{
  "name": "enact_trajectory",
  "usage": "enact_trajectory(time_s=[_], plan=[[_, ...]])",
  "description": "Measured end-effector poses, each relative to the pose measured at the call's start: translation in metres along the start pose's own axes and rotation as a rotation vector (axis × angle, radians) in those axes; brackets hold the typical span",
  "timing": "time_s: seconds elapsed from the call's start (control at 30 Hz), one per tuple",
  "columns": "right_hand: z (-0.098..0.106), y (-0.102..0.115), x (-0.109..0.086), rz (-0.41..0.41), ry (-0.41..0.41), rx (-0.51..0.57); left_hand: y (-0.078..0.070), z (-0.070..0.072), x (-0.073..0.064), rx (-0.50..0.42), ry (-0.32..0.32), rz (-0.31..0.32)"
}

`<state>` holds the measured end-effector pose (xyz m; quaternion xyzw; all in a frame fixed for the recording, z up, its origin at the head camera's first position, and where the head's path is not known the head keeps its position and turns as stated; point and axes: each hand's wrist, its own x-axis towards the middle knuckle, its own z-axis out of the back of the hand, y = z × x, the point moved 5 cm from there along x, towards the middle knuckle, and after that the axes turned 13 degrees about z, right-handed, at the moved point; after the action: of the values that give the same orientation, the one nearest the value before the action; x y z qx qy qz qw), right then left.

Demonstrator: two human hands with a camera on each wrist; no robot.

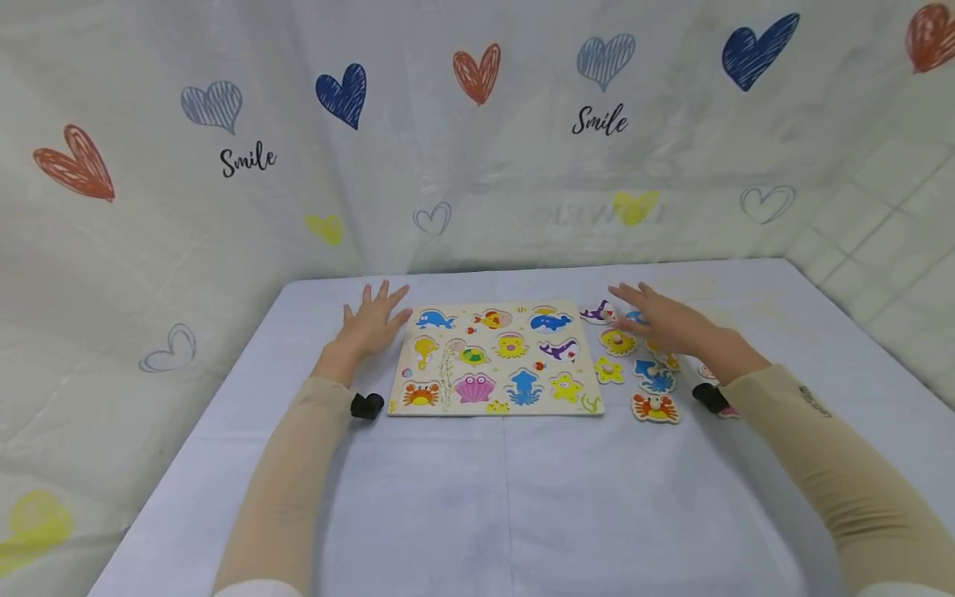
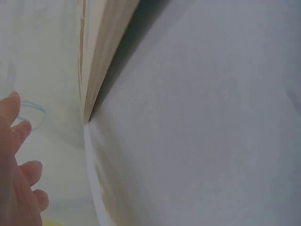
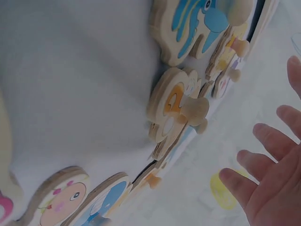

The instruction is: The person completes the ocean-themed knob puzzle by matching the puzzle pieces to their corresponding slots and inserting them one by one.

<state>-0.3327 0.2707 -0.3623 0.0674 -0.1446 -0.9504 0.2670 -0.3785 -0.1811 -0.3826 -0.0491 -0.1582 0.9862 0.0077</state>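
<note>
A wooden puzzle board (image 1: 521,319) with sea-animal pictures lies flat on the table. Spread fingers mark my left hand (image 1: 370,323), which is at the board's upper left edge; the left wrist view shows the board's side edge (image 2: 106,52) beyond the fingertips. My right hand (image 1: 664,319), fingers extended and holding nothing, is over the loose knobbed pieces to the right of the board. Around it are a crab piece (image 1: 655,408), a yellow starfish piece (image 1: 608,370) and a purple piece (image 1: 598,313). In the right wrist view, a blue piece (image 3: 188,28) shows its wooden knob.
A white cloth covers the table (image 1: 448,497). Behind it hangs a curtain (image 1: 507,166) printed with hearts. Dark straps (image 1: 367,406) sit at the wrists; the right one partly covers a pink piece (image 1: 729,412).
</note>
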Motion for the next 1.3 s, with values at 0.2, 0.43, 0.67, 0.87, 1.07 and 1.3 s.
enact_trajectory(time_s=[0.2,0.43,0.67,0.87,1.07,1.3], plan=[[-0.004,0.0,-0.002,-0.028,0.002,0.035,0.002,-0.007,0.004,0.017,0.029,-0.01],[-0.006,-0.002,-0.004,0.003,-0.044,0.063,0.012,-0.019,0.009,0.02,0.097,-0.011],[-0.005,-0.001,-0.003,0.02,-0.055,0.077,0.022,-0.028,0.007,-0.013,0.194,0.008],[-0.006,-0.004,-0.001,0.02,-0.036,0.085,0.024,-0.029,0.005,-0.016,0.198,-0.011],[-0.008,-0.008,0.001,-0.012,-0.012,0.123,0.024,-0.029,0.005,-0.009,0.186,-0.02],[-0.009,-0.006,0.003,0.003,-0.005,0.109,0.024,-0.029,0.004,0.01,0.184,-0.018]])
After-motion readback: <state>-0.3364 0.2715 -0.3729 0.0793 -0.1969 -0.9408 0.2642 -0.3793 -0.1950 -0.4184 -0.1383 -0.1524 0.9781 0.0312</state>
